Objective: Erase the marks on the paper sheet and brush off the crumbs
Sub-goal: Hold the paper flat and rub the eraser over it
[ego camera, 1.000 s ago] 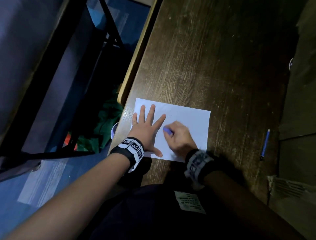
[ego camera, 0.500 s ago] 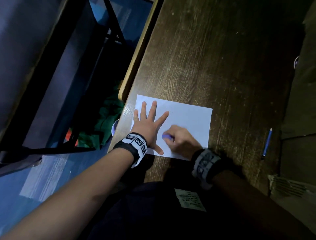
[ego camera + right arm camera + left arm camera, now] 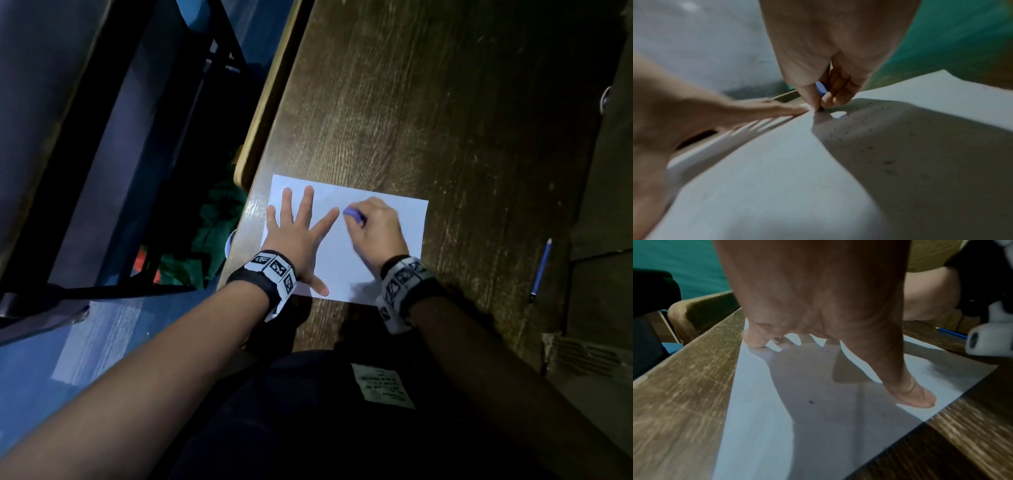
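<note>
From the head view, the left hand point(image 3: 294, 236) is lying flat with fingers spread on the paper sheet point(image 3: 414, 219), pinning it to the wooden desk point(image 3: 428, 113). Just beyond its index fingertip, the right hand point(image 3: 376, 229) is curling around a blue eraser point(image 3: 352, 214) and pressing it onto the sheet. A blue pencil point(image 3: 541, 270) is lying on the desk well to the right of the right hand's knuckles. No marks are readable on the sheet from here.

The left wrist view is showing what the head view is not: the thumb point(image 3: 914, 395) and fingertips are touching the paper point(image 3: 760, 426), the palm is arching above it, and a dark speck point(image 3: 811, 402) is sitting under the palm. The eraser is hidden here.

The right wrist view is showing the thumb and fingers point(image 3: 830, 97) pinching the eraser point(image 3: 821, 88), its tip meeting the paper point(image 3: 777, 186) beside the left fingertips point(image 3: 797, 111). Crumbs point(image 3: 888, 162) are scattering across the shadowed area below the right fingers. This picture is blurring, so the eraser's lower edge is hard to make out.
</note>
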`<state>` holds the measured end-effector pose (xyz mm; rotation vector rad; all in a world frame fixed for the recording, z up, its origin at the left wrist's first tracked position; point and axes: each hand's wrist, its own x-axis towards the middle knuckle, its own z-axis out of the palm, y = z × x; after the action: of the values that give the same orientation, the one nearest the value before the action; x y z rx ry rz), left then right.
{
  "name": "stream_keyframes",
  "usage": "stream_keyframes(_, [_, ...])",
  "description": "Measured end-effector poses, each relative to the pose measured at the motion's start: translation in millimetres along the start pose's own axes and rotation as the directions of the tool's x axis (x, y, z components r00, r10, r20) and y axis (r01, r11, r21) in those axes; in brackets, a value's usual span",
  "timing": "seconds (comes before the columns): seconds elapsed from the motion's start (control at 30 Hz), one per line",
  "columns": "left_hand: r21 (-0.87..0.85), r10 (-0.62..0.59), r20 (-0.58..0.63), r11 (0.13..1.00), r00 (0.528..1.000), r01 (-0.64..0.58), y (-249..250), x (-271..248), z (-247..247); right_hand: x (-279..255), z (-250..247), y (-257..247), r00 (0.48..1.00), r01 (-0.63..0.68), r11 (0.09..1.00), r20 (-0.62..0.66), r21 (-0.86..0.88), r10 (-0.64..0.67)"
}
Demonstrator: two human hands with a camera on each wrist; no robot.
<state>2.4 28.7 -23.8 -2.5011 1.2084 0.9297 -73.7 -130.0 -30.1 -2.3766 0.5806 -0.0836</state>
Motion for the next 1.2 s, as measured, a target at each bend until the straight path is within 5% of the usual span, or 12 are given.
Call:
stream_keyframes(0.07, [-0.008, 0.000, 0.002, 1.000, 1.000, 0.000, -1, 0, 0, -7, 9, -1, 0.998, -0.036, 0.999, -0.056, 0.019, 0.037])
stream_keyframes(0.23, [-0.008, -0.014, -0.013, 1.000, 1.000, 0.014, 0, 3, 1, -64, 12, -12, 0.900, 0.285, 0.955, 0.320, 0.079, -0.295])
stream_keyframes(0.33, [-0.009, 0.002, -0.007, 1.000, 1.000, -0.002, 0, 0, -2, -13, 3, -6, 0.987, 0.078, 0.997, 0.140, 0.007, -0.078])
stream_keyframes(0.43, [-0.012, 0.005, 0.003, 1.000, 1.000, -0.005, -1, -1, -1, -2, 7, -2, 0.998, -0.018, 1.000, -0.067, 0.018, 0.020])
stream_keyframes(0.57, [-0.014, -0.011, -0.010, 1.000, 1.000, 0.011, 0, 2, 0, -76, 16, -18, 0.936, 0.267, 0.962, 0.222, 0.050, -0.272])
stream_keyframes(0.63, [-0.008, -0.014, -0.011, 1.000, 1.000, 0.014, 0, 1, -1, -65, 5, -13, 0.906, 0.258, 0.964, 0.330, 0.062, -0.264])
stream_keyframes(0.73, [-0.001, -0.001, 0.003, 1.000, 1.000, 0.001, 1, -2, -4, -15, -3, -4, 0.995, 0.035, 0.999, 0.091, -0.030, -0.032])
stream_keyframes(0.83, [-0.002, -0.001, 0.003, 1.000, 1.000, 0.001, 1, -2, -2, -16, 2, 1, 0.998, -0.037, 0.999, -0.047, -0.003, 0.037])
stream_keyframes(0.93, [0.009, -0.018, -0.007, 1.000, 1.000, 0.018, 1, 1, -1, -67, 7, -13, 0.954, 0.232, 0.972, 0.192, 0.024, -0.233])
stream_keyframes(1.0, [0.018, -0.020, -0.012, 1.000, 1.000, 0.021, 1, 1, -1, -61, -2, -10, 0.905, 0.266, 0.964, 0.337, 0.028, -0.260])
stream_keyframes(1.1, [0.012, -0.005, -0.002, 1.000, 1.000, 0.005, 1, 0, -3, -17, -10, 4, 0.995, 0.008, 0.999, 0.099, -0.041, -0.004])
stream_keyframes(1.2, [0.007, -0.005, 0.000, 1.000, 1.000, 0.005, 1, -2, -3, -26, 1, 6, 0.998, -0.046, 0.999, -0.051, -0.023, 0.044])
